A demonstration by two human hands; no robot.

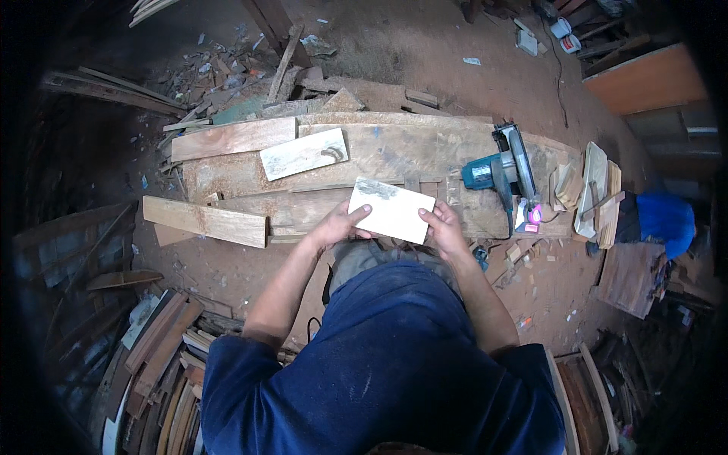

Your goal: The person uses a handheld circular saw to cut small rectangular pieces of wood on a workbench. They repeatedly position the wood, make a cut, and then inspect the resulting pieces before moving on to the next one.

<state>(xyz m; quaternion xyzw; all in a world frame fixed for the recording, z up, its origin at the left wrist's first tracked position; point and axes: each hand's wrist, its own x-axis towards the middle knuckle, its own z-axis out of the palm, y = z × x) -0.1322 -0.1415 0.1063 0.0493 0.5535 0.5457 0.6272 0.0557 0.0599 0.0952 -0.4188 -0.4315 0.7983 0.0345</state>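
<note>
Above my lap, at the near edge of the plank workbench (387, 144), I hold a small pale rectangular board (390, 216) with grey smudges near its top left. My left hand (342, 227) grips its left end, thumb on the face. My right hand (447, 231) grips the right end the same way. A similar pale board (303, 154) with dark marks lies beyond it on the bench. A teal circular saw (481, 173) sits to the right, beside a small pink object (533, 214).
Loose planks (205, 220) lie at the bench's left, stacked wood pieces (599, 197) at its right. Timber piles (163, 349) stand low at left and right. Scraps litter the floor beyond the bench. A blue shape (663, 220) at far right is hard to make out.
</note>
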